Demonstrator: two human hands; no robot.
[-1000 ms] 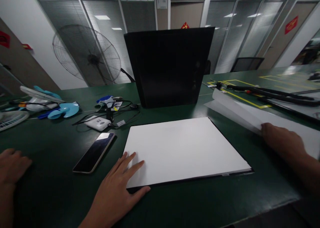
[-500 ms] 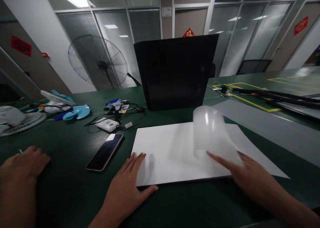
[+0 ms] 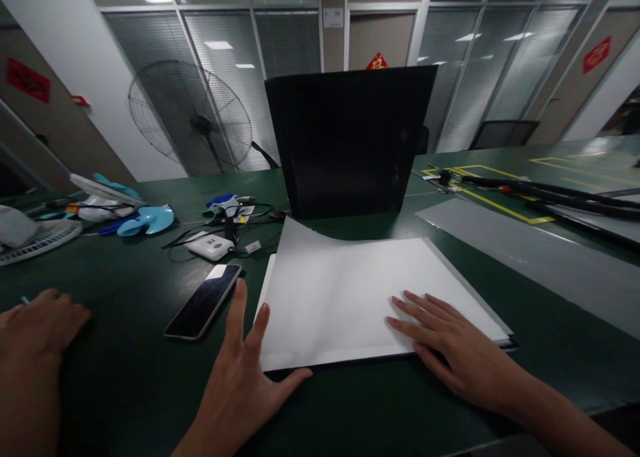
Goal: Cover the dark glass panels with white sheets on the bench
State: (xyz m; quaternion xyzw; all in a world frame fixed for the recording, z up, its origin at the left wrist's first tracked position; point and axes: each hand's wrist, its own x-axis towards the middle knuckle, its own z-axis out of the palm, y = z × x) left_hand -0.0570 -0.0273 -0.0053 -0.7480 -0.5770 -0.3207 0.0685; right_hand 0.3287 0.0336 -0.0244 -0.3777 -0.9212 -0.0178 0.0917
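A white flat panel (image 3: 493, 323) lies on the green table (image 3: 125, 377) in front of me. A thin translucent white sheet (image 3: 340, 290) covers it, and the sheet's far left corner stands slightly lifted. My left hand (image 3: 245, 377) rests open at the sheet's near left corner, fingers spread, thumb along the near edge. My right hand (image 3: 450, 343) lies open and flat on the right part of the sheet, fingers stretched out. Neither hand holds anything.
Another person's hand (image 3: 35, 337) rests on the table at far left. A phone (image 3: 204, 301) lies left of the panel, with cables and a white device (image 3: 209, 245) behind it. A black upright board (image 3: 350, 143) stands behind. More sheets (image 3: 525, 250) lie at right; fan parts (image 3: 145, 220) at left.
My right hand brought a curled translucent sheet from the right and laid it flat over the white panel. My left hand stayed at the near left corner, fingers lifting slightly.
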